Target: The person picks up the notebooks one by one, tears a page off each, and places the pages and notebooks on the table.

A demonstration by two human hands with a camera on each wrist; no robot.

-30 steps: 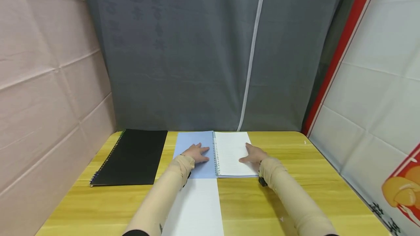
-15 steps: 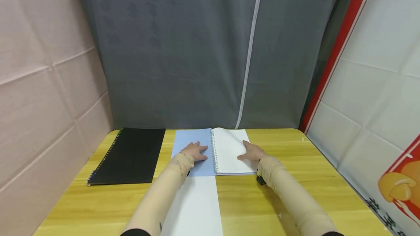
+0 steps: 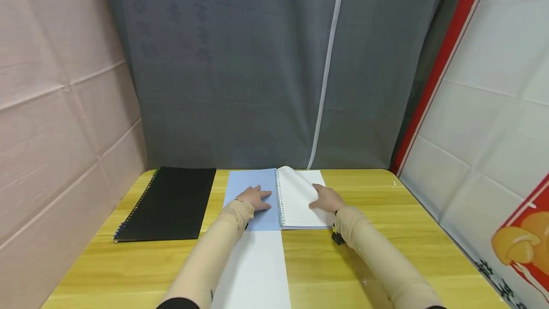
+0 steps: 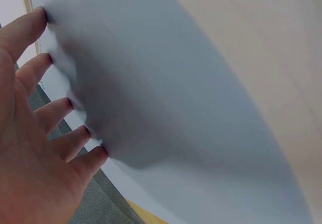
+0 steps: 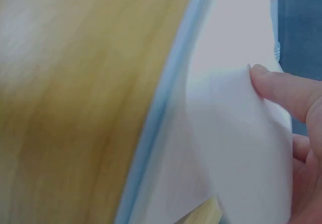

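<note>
Looking down from the head view, a spiral notebook (image 3: 279,199) is seen mid-frame, its blue cover (image 3: 250,192) pressed flat-fingered by the left hand (image 3: 255,199), while in the right wrist view a page (image 5: 241,138) is pinched by the right hand (image 5: 302,148) and could be torn if yanked.

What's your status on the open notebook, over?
Left hand flat on blue cover. Right hand lifting top page, curled off the stack. Nothing in the way; black notebook lies apart.

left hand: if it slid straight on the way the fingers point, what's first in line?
Probably the spiral binding: the left hand lies flat on the blue cover, fingers aimed right toward it. Past that, the lifted page. Depth is uncertain.
</note>
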